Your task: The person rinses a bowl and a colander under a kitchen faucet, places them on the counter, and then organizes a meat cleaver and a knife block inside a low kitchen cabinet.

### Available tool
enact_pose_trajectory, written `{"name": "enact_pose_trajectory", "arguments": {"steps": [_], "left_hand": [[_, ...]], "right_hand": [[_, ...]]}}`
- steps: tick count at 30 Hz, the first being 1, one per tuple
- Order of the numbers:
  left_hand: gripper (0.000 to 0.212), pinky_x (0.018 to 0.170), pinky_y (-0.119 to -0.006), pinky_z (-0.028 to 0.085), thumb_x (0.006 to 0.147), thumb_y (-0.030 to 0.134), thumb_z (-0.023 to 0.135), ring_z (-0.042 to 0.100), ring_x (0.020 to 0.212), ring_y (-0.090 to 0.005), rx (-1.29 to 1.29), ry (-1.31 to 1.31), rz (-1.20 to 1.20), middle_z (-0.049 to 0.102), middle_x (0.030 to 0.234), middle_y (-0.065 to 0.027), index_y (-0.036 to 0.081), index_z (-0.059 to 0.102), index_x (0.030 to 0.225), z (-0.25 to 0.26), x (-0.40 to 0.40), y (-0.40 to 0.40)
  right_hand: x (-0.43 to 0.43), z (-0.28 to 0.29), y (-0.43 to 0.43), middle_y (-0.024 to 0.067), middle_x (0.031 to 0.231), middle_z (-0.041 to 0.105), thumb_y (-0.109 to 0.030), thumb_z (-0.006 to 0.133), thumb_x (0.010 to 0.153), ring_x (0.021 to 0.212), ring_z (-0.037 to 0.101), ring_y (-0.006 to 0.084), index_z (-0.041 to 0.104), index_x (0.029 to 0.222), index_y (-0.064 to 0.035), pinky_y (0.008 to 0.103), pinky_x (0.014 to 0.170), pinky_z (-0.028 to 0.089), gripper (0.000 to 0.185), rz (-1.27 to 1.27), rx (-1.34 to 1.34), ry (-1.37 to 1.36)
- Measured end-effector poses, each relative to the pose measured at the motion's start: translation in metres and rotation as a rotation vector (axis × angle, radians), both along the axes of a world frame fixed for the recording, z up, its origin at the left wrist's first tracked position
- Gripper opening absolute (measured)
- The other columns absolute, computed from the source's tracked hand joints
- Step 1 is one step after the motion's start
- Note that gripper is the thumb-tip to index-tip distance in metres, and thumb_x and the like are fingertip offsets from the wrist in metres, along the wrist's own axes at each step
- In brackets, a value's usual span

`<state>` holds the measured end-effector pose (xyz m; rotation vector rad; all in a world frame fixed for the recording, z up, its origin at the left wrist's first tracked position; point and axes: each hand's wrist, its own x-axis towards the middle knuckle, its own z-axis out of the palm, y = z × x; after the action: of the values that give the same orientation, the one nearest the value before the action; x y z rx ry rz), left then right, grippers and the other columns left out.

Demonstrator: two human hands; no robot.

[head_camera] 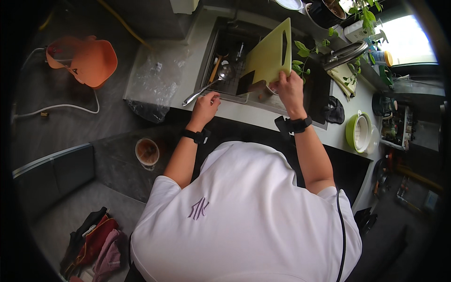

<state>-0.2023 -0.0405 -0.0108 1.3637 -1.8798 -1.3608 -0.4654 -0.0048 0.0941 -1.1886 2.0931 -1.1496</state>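
Observation:
My right hand (289, 89) grips the lower right corner of a yellow-green cutting board (269, 58), held upright over the sink (253, 102). The board has a long slot along one side and a dark patch at its lower left corner. My left hand (207, 107) is near the sink's front edge with its fingers curled, close to the handle of a metal slotted ladle (199, 95); whether it touches anything is unclear. The ladle's bowl rests over a wire rack (232, 74) in the sink, beside a wooden-handled utensil (214, 70). The board hides part of the sink.
A curved faucet (347, 54) and trailing plant (303, 51) stand behind the sink. Right of it lie a black cloth (334, 110) and a green bowl with a white colander (358, 132). Clear plastic bags (155, 81) cover the left counter. A bucket (147, 152) stands lower left.

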Motion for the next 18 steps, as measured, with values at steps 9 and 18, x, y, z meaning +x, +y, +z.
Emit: {"name": "enact_pose_trajectory", "arguments": {"steps": [9, 18], "left_hand": [[0.020, 0.067, -0.035, 0.053, 0.084, 0.012, 0.060, 0.067, 0.074, -0.0290, -0.048, 0.086, -0.018, 0.068, 0.081, -0.0167, 0.000, 0.065, 0.100, -0.017, -0.012, -0.033], [0.022, 0.069, -0.037, 0.052, 0.081, 0.012, 0.060, 0.066, 0.077, -0.0324, 0.024, 0.064, -0.149, 0.068, 0.082, -0.0175, 0.001, 0.065, 0.099, -0.029, -0.034, -0.028]], "right_hand": [[-0.014, 0.070, 0.003, 0.0142, 0.089, 0.067, -0.011, 0.048, 0.096, 0.080, 0.068, 0.0187, 0.058, 0.100, 0.0108, 0.0291, 0.070, 0.059, 0.025, 0.002, -0.173, -0.383], [-0.030, 0.050, 0.012, 0.0144, 0.093, 0.066, -0.009, 0.047, 0.096, 0.082, 0.068, 0.0202, 0.055, 0.106, 0.0104, 0.0298, 0.073, 0.059, 0.024, -0.025, -0.155, -0.387]]}}
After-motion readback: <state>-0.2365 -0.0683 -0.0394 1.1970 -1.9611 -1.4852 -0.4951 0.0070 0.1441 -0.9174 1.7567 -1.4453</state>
